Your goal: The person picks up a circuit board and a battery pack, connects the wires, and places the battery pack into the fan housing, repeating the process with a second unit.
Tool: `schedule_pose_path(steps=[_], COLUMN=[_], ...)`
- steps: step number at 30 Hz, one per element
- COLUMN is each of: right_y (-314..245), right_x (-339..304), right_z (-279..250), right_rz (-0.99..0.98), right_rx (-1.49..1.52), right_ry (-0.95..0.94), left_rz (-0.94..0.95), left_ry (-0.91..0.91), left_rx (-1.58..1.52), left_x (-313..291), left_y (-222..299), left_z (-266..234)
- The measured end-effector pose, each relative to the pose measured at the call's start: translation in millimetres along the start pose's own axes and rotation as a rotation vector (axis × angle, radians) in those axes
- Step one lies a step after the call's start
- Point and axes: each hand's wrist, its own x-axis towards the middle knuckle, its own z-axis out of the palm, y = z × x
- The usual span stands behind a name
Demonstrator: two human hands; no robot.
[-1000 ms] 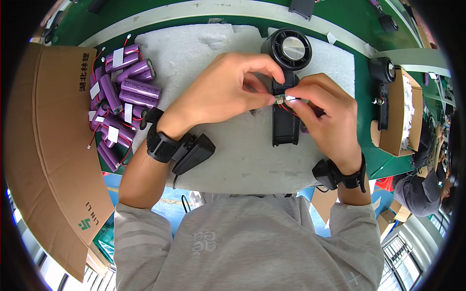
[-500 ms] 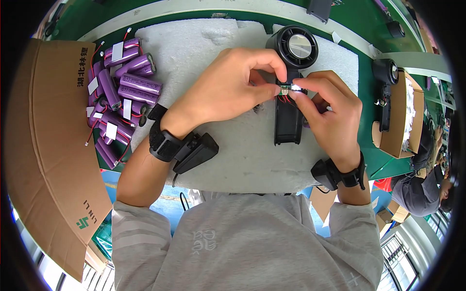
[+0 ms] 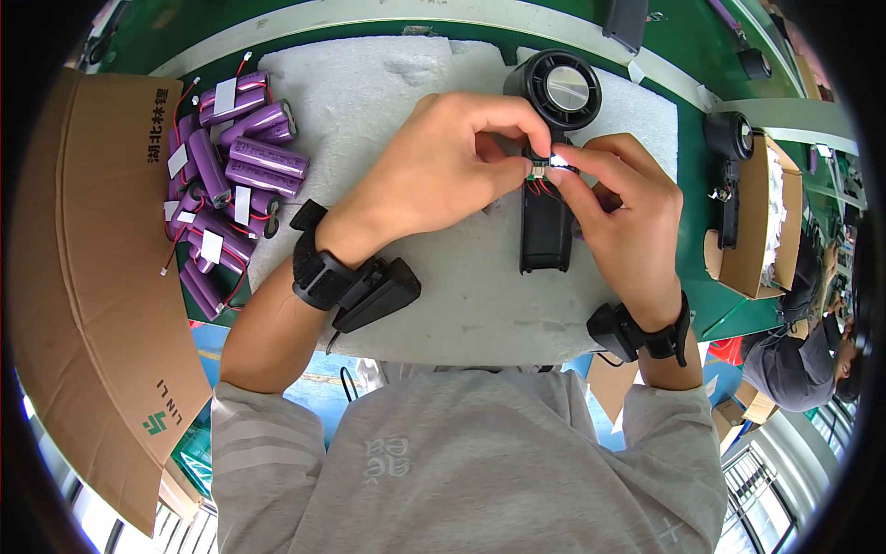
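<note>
A black handheld fan [image 3: 546, 242] lies on a pale foam sheet [image 3: 461, 286], its round head away from me and its handle open toward me. Over the handle, my left hand [image 3: 448, 157] pinches a small green circuit board [image 3: 537, 171] between thumb and forefinger. Thin red wires [image 3: 543, 187] run from the board down toward the handle. Close against the board's right side, my right hand [image 3: 637, 203] pinches a small bright white piece, seemingly a plug [image 3: 557, 161]. The fingertips partly hide it, so whether it sits in the board I cannot tell.
Several purple battery packs [image 3: 268, 159] with red leads are heaped on the left, beside a large cardboard box [image 3: 111, 277]. On the right, another black fan [image 3: 729, 185] lies by an open carton [image 3: 777, 222]. Farther right is another person [image 3: 794, 369].
Both hands have shifted slightly, and the board and white piece are a little higher and farther left. The fan has moved slightly left. Both pinches are kept.
</note>
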Motion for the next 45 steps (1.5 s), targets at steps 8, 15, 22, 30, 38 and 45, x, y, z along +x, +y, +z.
schedule_pose_path(steps=[8, 15, 22, 30, 38, 45], right_y=[-2, 3, 19, 130, 87, 36], right_x=[7, 13, 30, 129, 107, 4], right_z=[-12, -19, -43, -45, -86, -91], right_rz=[0.34, 0.378, 0.265, 0.523, 0.547, 0.546], right_rx=[0.145, 0.344, 0.231, -0.598, -0.701, -0.675], right_ry=[-0.21, -0.378, -0.337, 0.054, -0.072, -0.093], left_rz=[0.105, 0.083, 0.155, 0.15, 0.082, 0.051], left_ry=[-0.019, 0.027, 0.017, -0.087, -0.07, -0.061], left_rx=[0.256, 0.247, 0.246, 0.205, 0.196, 0.166], left_x=[1, -1, 0, 4, 4, 1], left_y=[11, 9, 6, 7, 3, -1], left_z=[2, 6, -6, -10, -9, -12])
